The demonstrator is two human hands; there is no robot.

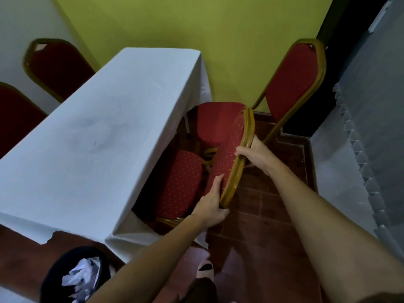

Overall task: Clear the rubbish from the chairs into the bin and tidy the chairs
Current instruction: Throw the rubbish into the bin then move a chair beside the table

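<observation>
A red dotted chair with a gold frame (229, 154) stands at the table's right side, its seat (179, 184) partly under the white cloth. My left hand (211, 206) grips the lower edge of its backrest. My right hand (253, 155) holds the backrest's upper rim. Beyond it stands a second red chair (293, 82) with its seat (215, 121) toward the table. A black bin (52, 276) at the bottom left holds crumpled white paper (80, 274). No rubbish shows on either seat.
A table under a white cloth (98, 136) fills the left centre. Two more red chairs (59, 66) stand behind it by the wall. A yellow-green wall is ahead, a grey lace-edged cloth (367, 119) at right. My slippered foot (205, 270) rests on the tiled floor.
</observation>
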